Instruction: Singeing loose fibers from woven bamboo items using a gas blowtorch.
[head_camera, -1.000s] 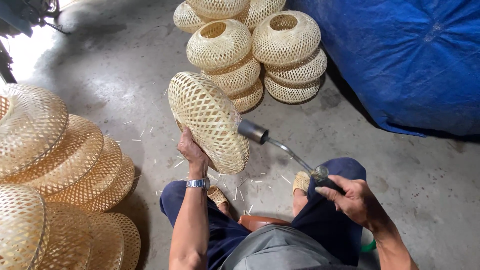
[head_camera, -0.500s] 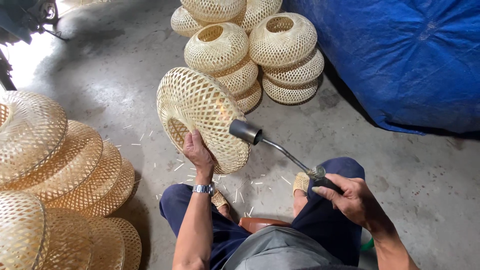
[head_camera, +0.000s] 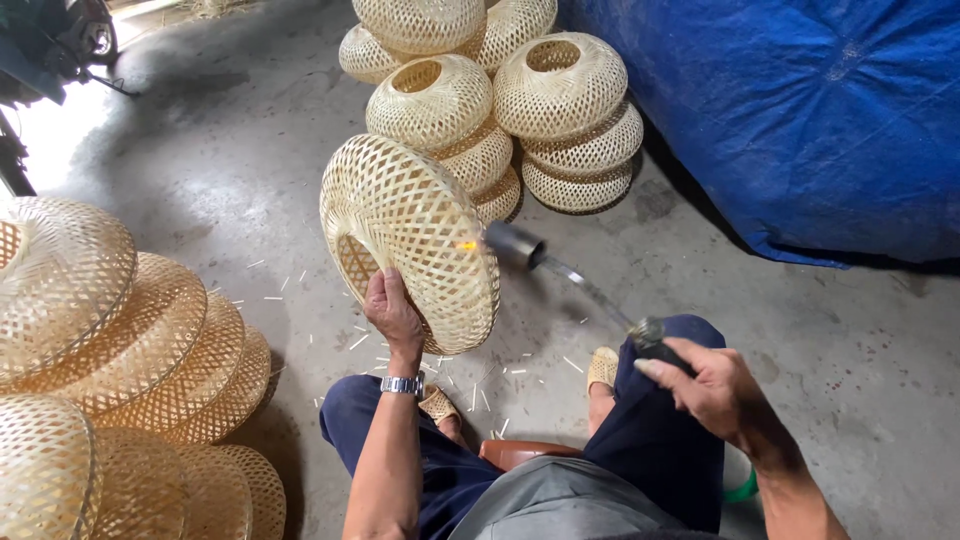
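The left hand grips the rim of a woven bamboo lampshade, fingers curled into its open mouth and thumb on the outside, holding it tilted up off the concrete floor so its rounded side faces away to the right. The right hand is clenched around the handle of a gas torch, whose thin metal wand runs up and to the left from that hand to a dark cylindrical nozzle; a small orange flame shows at the nozzle's mouth, licking the weave just above and to the right of the left hand. Doing this well seems to call for a light, moving flame: the strips are thin and dry, so lingering on one spot would likely scorch or burn through rather than only singe off stray fibres. Turning the lampshade steadily by its rim would bring fresh weave to the flame, and it looks wise to keep the holding fingers on the side well away from the nozzle. Short bamboo splinters lie scattered on the floor below the left hand, so the flame is best kept high. Stacked finished shades stand beyond the nozzle, more wide shades sit left of the left hand, and a blue tarpaulin hangs behind.
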